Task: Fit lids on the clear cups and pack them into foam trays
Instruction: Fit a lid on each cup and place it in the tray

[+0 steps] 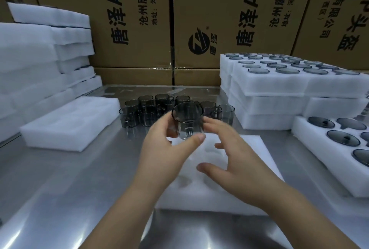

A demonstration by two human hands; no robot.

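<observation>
While your left hand [165,149] gripped the upright cup [187,119] above the foam tray [253,149], your right hand [235,161] hovered just beside it, fingers spread.

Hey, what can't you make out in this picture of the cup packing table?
Head view: the right hand is motion-blurred, so whether its fingers touch the cup that the left hand holds is unclear.
Pockets of the near foam tray: hidden by both hands and washed out.
The lid tray: cut off by the right edge.
The loose cups: overlapping, partly behind the held cup; count unclear.
</observation>
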